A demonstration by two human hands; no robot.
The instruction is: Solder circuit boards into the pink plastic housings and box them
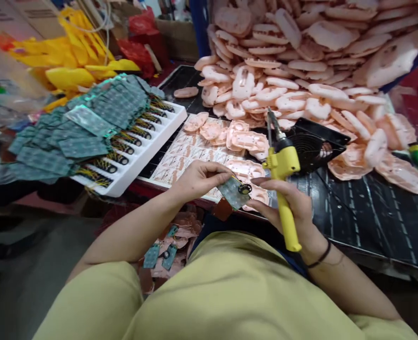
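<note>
Between my hands is a green circuit board (233,192) with a small round black speaker (244,189) lying against it on thin wires. My left hand (202,179) pinches the board's upper left edge between thumb and fingers. My right hand (294,205) holds a yellow soldering gun (282,163), its metal tip pointing up and away from me. The thumb and fingertips of that hand also reach the board's right side. Just behind the board, pink plastic shells (246,167) lie on a pale printed sheet (173,163).
Left, many green boards with wired speakers lie on a white foam tray (152,144). A large heap of pink shells (276,89) fills the back. A black fan (315,144) stands right of the soldering gun. Yellow parts (70,78) are piled far left. Below, shells with boards (173,245) sit near my lap.
</note>
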